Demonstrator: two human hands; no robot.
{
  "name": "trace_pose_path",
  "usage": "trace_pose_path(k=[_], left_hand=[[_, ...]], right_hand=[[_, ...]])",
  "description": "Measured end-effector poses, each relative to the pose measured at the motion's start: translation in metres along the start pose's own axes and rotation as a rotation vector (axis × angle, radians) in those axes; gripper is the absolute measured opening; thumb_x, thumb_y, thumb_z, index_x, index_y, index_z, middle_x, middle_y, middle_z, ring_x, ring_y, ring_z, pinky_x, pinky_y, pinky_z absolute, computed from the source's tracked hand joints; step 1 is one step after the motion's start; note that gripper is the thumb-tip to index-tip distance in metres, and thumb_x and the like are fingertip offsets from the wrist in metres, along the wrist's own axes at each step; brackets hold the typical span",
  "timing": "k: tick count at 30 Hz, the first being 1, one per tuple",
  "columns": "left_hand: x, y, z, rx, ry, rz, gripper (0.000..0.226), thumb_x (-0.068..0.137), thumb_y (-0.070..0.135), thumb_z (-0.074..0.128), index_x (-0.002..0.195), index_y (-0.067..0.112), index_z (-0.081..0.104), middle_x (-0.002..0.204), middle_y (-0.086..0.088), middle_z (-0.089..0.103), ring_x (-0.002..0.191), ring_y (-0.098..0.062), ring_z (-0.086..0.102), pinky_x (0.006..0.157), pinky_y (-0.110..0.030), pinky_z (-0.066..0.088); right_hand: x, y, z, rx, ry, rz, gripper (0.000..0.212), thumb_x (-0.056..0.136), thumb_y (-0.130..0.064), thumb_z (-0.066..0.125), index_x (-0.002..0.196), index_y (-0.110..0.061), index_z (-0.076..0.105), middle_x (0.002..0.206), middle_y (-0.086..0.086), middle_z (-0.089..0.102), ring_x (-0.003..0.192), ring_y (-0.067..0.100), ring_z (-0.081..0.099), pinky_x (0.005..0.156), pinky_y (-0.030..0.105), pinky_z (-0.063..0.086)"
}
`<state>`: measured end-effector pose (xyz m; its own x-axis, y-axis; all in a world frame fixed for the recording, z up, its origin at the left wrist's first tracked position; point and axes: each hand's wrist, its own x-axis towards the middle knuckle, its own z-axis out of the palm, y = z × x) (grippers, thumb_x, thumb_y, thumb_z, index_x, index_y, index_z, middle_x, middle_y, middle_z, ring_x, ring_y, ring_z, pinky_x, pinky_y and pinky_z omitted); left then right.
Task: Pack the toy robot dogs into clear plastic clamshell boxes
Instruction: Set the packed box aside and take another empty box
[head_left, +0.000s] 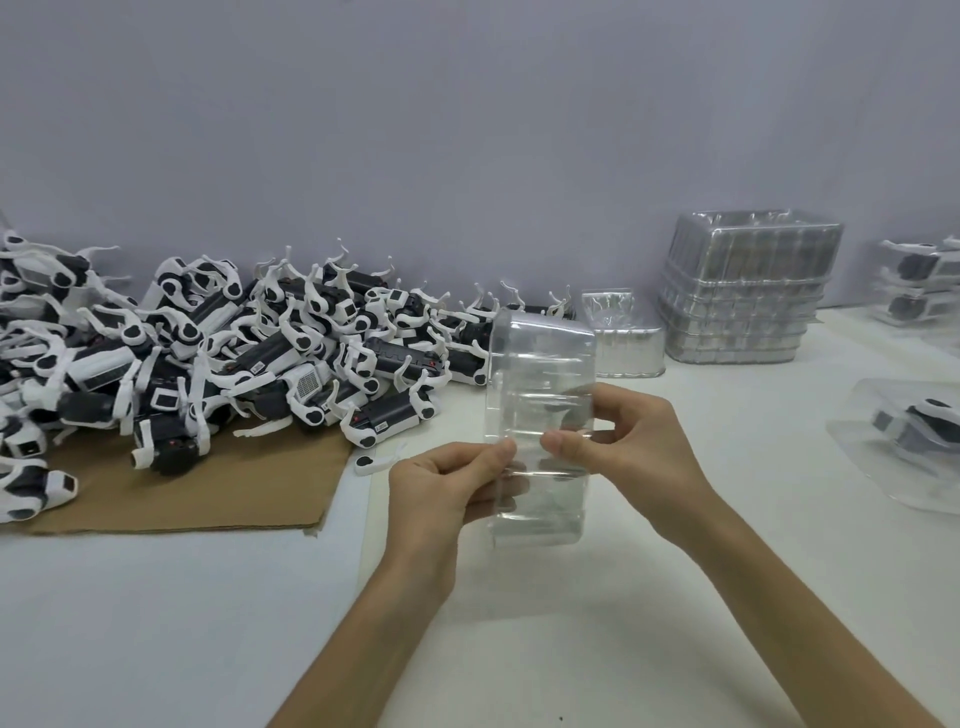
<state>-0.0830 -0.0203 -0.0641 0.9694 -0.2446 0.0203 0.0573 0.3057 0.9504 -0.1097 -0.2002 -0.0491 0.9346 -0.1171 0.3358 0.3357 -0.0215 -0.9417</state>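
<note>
Holding the nearest item, both hands work at centre, raised above the white desk (156, 623).

- Clamshell box (540, 374): clear, empty, upright between the hands. Whether its halves are latched cannot be told.
- Left hand (447, 483): grip narrow, thumb and fingers pinching the box's lower left edge.
- Right hand (634, 447): grip narrow, thumb in front and fingers behind, pinching the box's right side.
- Cardboard sheet (208, 488): brown, flat on the desk, left.
- Loose white leg piece (376, 460): on the desk, just beside the cardboard's right edge.
- Packed box (914, 431): one dog inside, lying on the desk at right, apart from the hands.
- Toy robot dogs (234, 343): black and white, heaped on the cardboard, legs at all angles, the heap running right to behind the held box.
- Small stack of empty clamshells (626, 338): behind the held box.
- Tall stack of empty clamshells (743, 291): nested, just right of the small stack.
- Stacked packed boxes (919, 283): far right, cut by the edge.
- Wall (467, 130): plain, pale grey-lilac.
</note>
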Motion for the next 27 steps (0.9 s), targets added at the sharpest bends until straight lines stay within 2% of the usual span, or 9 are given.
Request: trace_pose_path(k=[3, 4, 6, 9, 13, 16, 18, 21, 27], left_hand=[[0.006, 0.008, -0.013, -0.131, 0.068, 0.056, 0.01, 0.078, 0.013, 0.071, 0.069, 0.009, 0.072, 0.062, -0.01, 0.068, 0.039, -0.007, 0.053, 0.041, -0.013, 0.041], [0.01, 0.013, -0.025, -0.168, 0.11, 0.093, 0.008, 0.078, 0.012, 0.069, 0.072, 0.007, 0.067, 0.059, -0.007, 0.066, 0.036, -0.004, 0.047, 0.04, -0.012, 0.039], [0.014, 0.021, -0.044, -0.14, 0.147, 0.163, 0.013, 0.077, 0.018, 0.069, 0.077, 0.007, 0.064, 0.061, -0.004, 0.066, 0.041, -0.006, 0.051, 0.044, -0.015, 0.044], [0.014, 0.02, -0.036, -0.054, 0.041, 0.175, 0.021, 0.076, 0.024, 0.07, 0.088, 0.007, 0.072, 0.073, -0.009, 0.072, 0.061, -0.016, 0.068, 0.059, -0.023, 0.056], [0.003, 0.008, -0.014, 0.165, -0.151, 0.243, 0.022, 0.083, 0.024, 0.07, 0.102, 0.017, 0.078, 0.087, -0.013, 0.076, 0.075, -0.02, 0.072, 0.072, -0.027, 0.059], [-0.001, 0.01, -0.016, 0.154, -0.171, 0.228, 0.019, 0.082, 0.021, 0.069, 0.097, 0.019, 0.08, 0.086, -0.014, 0.076, 0.079, -0.022, 0.073, 0.072, -0.029, 0.059], [-0.003, 0.013, -0.017, 0.099, -0.214, 0.176, 0.02, 0.082, 0.019, 0.066, 0.094, 0.019, 0.082, 0.086, -0.015, 0.076, 0.082, -0.024, 0.074, 0.07, -0.03, 0.06], [-0.004, 0.017, -0.018, 0.062, -0.25, 0.143, 0.016, 0.084, 0.017, 0.071, 0.095, 0.019, 0.082, 0.088, -0.015, 0.077, 0.079, -0.021, 0.074, 0.067, -0.027, 0.059], [-0.005, 0.019, -0.019, 0.074, -0.268, 0.151, 0.021, 0.082, 0.014, 0.068, 0.096, 0.02, 0.082, 0.092, -0.016, 0.077, 0.077, -0.023, 0.072, 0.067, -0.028, 0.059]], right_hand=[[0.004, -0.003, -0.016, 0.049, 0.123, -0.011, 0.029, 0.069, -0.014, 0.081, 0.097, -0.012, 0.076, 0.08, 0.005, 0.074, 0.066, 0.025, 0.073, 0.061, 0.029, 0.06], [0.006, -0.004, -0.026, 0.059, 0.199, -0.018, 0.029, 0.069, -0.015, 0.079, 0.098, -0.012, 0.075, 0.078, 0.003, 0.074, 0.066, 0.024, 0.073, 0.062, 0.029, 0.06], [0.006, -0.007, -0.041, 0.016, 0.275, -0.032, 0.033, 0.069, -0.015, 0.079, 0.101, -0.008, 0.074, 0.086, 0.003, 0.076, 0.073, 0.024, 0.074, 0.067, 0.03, 0.061], [0.001, -0.006, -0.026, -0.04, 0.192, -0.048, 0.033, 0.069, -0.017, 0.08, 0.101, -0.009, 0.074, 0.092, 0.007, 0.077, 0.077, 0.022, 0.074, 0.068, 0.028, 0.061], [-0.006, 0.0, 0.003, -0.056, 0.08, -0.101, 0.032, 0.076, -0.003, 0.082, 0.105, -0.012, 0.073, 0.087, 0.01, 0.073, 0.073, 0.029, 0.075, 0.068, 0.034, 0.062], [-0.009, -0.001, 0.005, -0.009, 0.039, -0.086, 0.039, 0.075, -0.012, 0.084, 0.112, -0.018, 0.072, 0.091, 0.011, 0.074, 0.074, 0.03, 0.075, 0.071, 0.039, 0.062], [-0.01, -0.001, 0.005, 0.034, 0.028, -0.055, 0.041, 0.073, -0.018, 0.083, 0.112, -0.017, 0.072, 0.093, 0.009, 0.075, 0.076, 0.028, 0.075, 0.07, 0.034, 0.061], [-0.008, 0.0, 0.004, 0.058, 0.001, -0.028, 0.04, 0.074, -0.019, 0.084, 0.113, -0.015, 0.073, 0.092, 0.004, 0.076, 0.076, 0.021, 0.074, 0.067, 0.025, 0.057], [-0.008, 0.001, 0.003, 0.055, -0.039, -0.017, 0.035, 0.077, -0.019, 0.082, 0.111, -0.016, 0.073, 0.096, 0.006, 0.076, 0.076, 0.023, 0.074, 0.065, 0.025, 0.057]])
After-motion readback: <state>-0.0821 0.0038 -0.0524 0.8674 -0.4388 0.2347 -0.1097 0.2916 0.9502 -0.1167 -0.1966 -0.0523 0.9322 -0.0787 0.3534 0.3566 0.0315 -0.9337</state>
